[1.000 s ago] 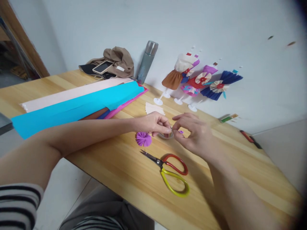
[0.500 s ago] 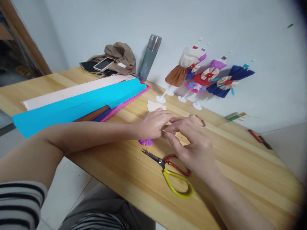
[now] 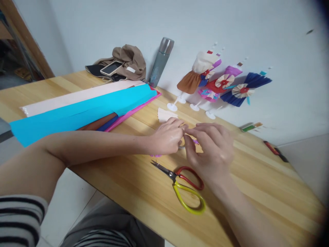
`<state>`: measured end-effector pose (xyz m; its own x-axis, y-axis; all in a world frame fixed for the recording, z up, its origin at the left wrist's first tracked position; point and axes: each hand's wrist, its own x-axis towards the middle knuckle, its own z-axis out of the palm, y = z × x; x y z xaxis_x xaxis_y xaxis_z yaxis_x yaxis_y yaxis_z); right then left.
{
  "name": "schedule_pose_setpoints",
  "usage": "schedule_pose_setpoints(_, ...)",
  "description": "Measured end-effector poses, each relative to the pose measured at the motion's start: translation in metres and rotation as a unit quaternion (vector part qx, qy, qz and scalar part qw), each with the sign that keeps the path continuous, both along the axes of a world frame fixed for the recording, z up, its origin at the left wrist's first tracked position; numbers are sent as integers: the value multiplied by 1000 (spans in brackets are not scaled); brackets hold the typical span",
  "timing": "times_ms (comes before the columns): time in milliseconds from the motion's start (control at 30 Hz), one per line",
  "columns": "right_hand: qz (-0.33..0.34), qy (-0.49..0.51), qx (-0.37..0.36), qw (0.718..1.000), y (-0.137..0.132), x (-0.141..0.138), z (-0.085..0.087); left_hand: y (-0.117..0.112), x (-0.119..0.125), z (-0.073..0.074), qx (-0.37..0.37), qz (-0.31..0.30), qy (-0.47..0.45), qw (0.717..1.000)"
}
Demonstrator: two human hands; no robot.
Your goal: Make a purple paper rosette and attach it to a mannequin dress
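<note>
My left hand (image 3: pixel 166 138) and my right hand (image 3: pixel 214 151) meet fingertip to fingertip over the wooden table (image 3: pixel 269 192). The left fingers are curled round a small clear tape roll (image 3: pixel 182 147), of which only an edge shows. The right thumb and forefinger pinch at the same spot; what they hold is hidden, and a small purple scrap (image 3: pixel 196 141) shows beside them. A purple pleated paper flower (image 3: pixel 155 155) lies almost wholly under my left hand. Scissors (image 3: pixel 185 185) with red and yellow handles lie closed just in front of both hands.
A cream pleated paper piece (image 3: pixel 164 115) lies behind my hands. Long sheets of cyan, pink and cream paper (image 3: pixel 82 109) lie at the left. A grey bottle (image 3: pixel 161 61), a phone on a brown cloth (image 3: pixel 111 68) and several paper-dressed figures (image 3: pixel 218 82) stand along the wall.
My hands have drawn closer and lower onto the table, and my left hand now covers most of the purple flower. The roll, plain to see one second ago, is nearly hidden.
</note>
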<state>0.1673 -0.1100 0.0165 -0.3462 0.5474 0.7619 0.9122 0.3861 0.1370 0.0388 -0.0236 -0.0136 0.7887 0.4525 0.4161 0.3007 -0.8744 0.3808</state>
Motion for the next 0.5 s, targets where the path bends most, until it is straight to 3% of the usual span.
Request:
schedule_pose_setpoints(333,24,-87,-38,995,1,2,2,3,-1,-7,11,9,66,998)
schedule_pose_setpoints(500,-17,-88,-13,996,-5,-8,-12,7,-2,-5,17,18,12,1000)
